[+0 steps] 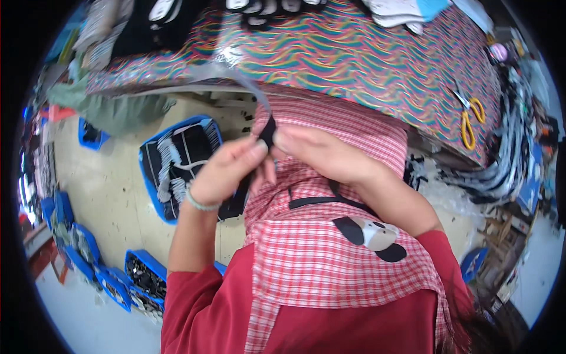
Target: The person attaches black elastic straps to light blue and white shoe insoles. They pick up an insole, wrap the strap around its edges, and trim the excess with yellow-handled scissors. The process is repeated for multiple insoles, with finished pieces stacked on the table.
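In front of my lap, my left hand (227,165) and my right hand (309,147) come close together, fingers pinched. Between them is a narrow black fabric piece (268,132); a blurred grey strip (250,87) runs from it up past the table's front edge. Motion smears the fingertips, and whether the strip and the black part are one piece I cannot tell. Below the left hand, more dark cloth shows against my red checked apron (330,253).
A table with a wavy colourful cover (330,47) stands ahead, holding black socks (274,9), light socks (401,12) and yellow-handled scissors (469,118). On the floor at left sits a blue bin (150,183) of black and grey knits. Grey strips (501,147) hang at right.
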Motion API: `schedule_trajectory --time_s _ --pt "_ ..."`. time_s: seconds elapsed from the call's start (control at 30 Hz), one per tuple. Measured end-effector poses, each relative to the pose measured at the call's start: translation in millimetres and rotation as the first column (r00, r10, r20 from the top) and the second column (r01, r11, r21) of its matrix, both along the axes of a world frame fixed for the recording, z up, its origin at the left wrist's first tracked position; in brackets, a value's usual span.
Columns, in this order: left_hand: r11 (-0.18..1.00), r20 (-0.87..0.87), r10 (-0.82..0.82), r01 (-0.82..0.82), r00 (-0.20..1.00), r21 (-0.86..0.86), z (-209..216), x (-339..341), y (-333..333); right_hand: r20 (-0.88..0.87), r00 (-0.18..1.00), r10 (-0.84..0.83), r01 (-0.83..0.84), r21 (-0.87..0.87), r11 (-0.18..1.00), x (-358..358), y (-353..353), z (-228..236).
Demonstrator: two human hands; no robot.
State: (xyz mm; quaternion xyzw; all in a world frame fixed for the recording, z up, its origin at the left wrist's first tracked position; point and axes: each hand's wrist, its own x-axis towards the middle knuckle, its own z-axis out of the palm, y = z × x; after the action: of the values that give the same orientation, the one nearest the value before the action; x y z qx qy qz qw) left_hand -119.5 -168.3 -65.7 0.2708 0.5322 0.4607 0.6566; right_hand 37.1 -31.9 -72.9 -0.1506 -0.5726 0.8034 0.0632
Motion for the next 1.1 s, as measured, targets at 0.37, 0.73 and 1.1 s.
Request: schedule_trajectory --time_s 0.37,0.73,1.1 --pt "0.983 0.128 -0.186 0.185 0.974 0.021 -23 5 -2 0.097 0.957 -0.275 0.282 -0.545 0.79 21 38 -8" --pt "0.999 -0.279 0.046 -0.04 0.959 0.027 -46 13 20 -0.385 0.778 -0.496 0.417 0.908 -0.051 40 78 -26" --pt "0.839 -0.019 0.442 -0.406 0.897 0.364 -20 71 95 -0.162 0.83 -0.534 0.489 0.672 0.556 21 59 1"
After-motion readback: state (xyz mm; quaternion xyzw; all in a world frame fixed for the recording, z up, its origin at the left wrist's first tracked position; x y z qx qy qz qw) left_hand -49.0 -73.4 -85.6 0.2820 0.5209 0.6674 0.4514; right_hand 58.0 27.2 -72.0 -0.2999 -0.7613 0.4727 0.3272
